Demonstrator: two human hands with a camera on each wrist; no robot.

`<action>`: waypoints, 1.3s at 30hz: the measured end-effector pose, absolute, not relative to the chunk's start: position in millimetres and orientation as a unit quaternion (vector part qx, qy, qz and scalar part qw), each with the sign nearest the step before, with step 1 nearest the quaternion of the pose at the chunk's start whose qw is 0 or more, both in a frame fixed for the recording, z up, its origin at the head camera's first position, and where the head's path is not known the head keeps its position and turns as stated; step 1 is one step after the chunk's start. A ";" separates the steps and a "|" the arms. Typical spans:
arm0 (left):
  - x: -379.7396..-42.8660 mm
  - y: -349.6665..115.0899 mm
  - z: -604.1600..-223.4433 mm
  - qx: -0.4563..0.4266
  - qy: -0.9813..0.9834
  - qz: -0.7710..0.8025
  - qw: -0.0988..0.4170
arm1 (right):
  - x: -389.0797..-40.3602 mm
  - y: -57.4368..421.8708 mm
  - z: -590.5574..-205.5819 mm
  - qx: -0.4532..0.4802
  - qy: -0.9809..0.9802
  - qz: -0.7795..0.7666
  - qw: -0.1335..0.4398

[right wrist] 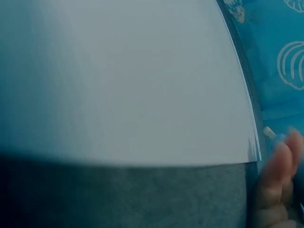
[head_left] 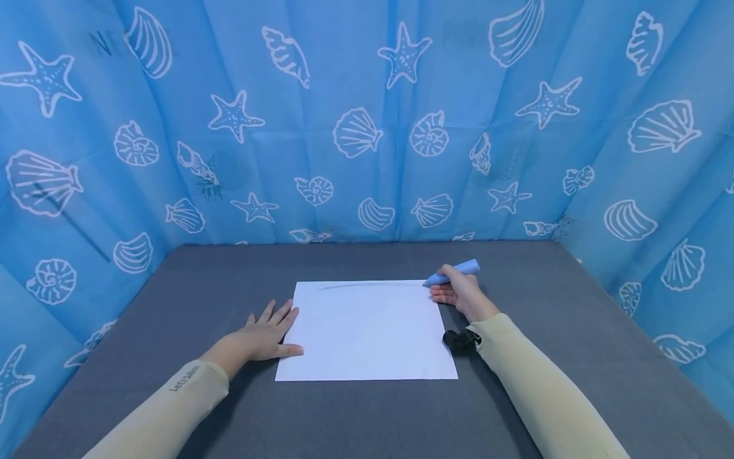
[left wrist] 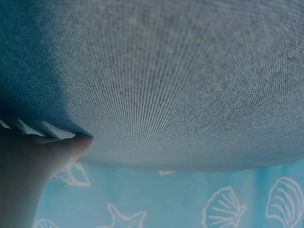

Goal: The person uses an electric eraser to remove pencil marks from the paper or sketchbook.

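Observation:
A white sheet of paper [head_left: 367, 335] lies flat on the grey table, with a thin bluish line [head_left: 367, 285] curving along its far edge. My left hand [head_left: 266, 335] is spread at the sheet's left edge, fingertips and thumb resting on the paper. At the far right corner my right hand [head_left: 459, 293] grips a chunky blue marker [head_left: 469, 267], its tip down at the paper's edge. In the right wrist view, the marker's pale tip [right wrist: 269, 132] pokes out beside the fingers, which hide most of it. The left wrist view catches only part of the left hand [left wrist: 35, 154].
Grey cloth [head_left: 355, 421] covers the table around the sheet. A blue curtain [head_left: 395, 172] with white shells and starfish hangs behind and at both sides. A black strap-like device [head_left: 459, 342] sits at the right wrist, by the paper's right edge.

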State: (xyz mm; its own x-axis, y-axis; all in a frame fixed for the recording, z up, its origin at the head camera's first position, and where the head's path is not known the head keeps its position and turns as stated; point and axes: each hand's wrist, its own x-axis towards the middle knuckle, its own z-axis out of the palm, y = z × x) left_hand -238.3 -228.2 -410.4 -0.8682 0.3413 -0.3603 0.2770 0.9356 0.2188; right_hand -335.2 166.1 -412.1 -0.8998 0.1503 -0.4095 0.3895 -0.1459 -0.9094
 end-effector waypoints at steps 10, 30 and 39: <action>-238.4 -226.6 -407.1 0.162 0.962 0.079 0.204 | -338.2 161.7 -411.1 0.216 0.677 -0.700 0.070; -237.5 -228.5 -410.1 0.172 0.962 0.085 0.192 | -336.5 156.7 -411.4 0.214 0.683 -0.695 0.064; -238.2 -229.2 -410.4 0.172 0.962 0.085 0.195 | -335.3 166.6 -407.6 0.176 0.658 -0.722 0.120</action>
State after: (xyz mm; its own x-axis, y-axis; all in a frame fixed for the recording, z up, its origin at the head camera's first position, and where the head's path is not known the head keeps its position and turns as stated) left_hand -238.2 -229.2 -410.4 -0.8651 0.3636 -0.3454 0.2971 0.9265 0.2312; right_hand -335.3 166.6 -407.6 -0.9094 0.0575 -0.4119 0.4048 -0.1050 -0.9084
